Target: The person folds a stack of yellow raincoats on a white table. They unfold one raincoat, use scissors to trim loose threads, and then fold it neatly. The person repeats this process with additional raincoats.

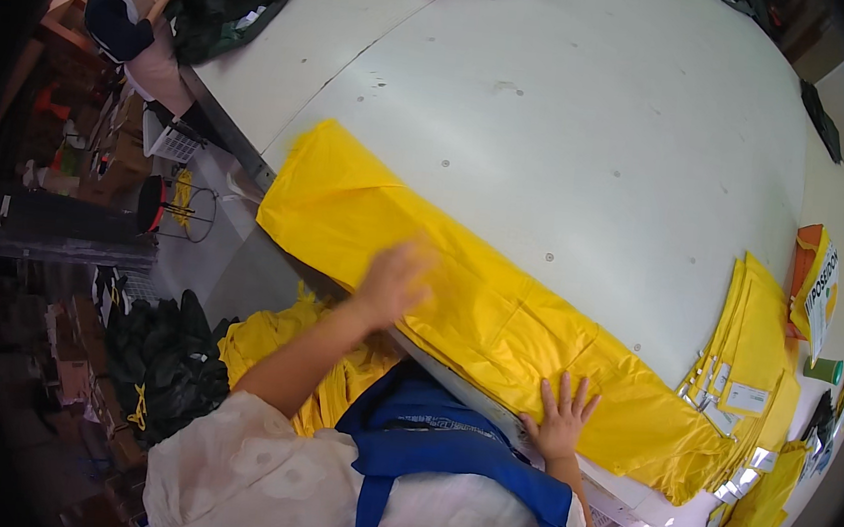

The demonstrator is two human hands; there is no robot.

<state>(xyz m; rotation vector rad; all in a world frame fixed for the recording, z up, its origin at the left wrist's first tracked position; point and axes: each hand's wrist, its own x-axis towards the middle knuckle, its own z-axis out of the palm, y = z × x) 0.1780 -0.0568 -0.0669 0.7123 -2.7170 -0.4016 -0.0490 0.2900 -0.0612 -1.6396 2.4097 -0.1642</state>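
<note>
A long strip of folded yellow waterproof fabric, seemingly a garment (498, 315), lies along the near edge of the white table. My right hand (561, 416) rests flat on it toward its right end, fingers spread. Over the middle-left part of the fabric is my left hand (398, 284), smeared by motion; whether it touches the cloth I cannot tell. The left end of the fabric is slightly blurred and reaches the table's edge.
Folded yellow garments with tags (752, 338) are stacked at the right, beside an orange and white package (818, 283) and a green roll (822, 371). Yellow fabric (264, 350) and dark garments (172, 362) pile below left. Another person (131, 27) handles dark green cloth (224, 5).
</note>
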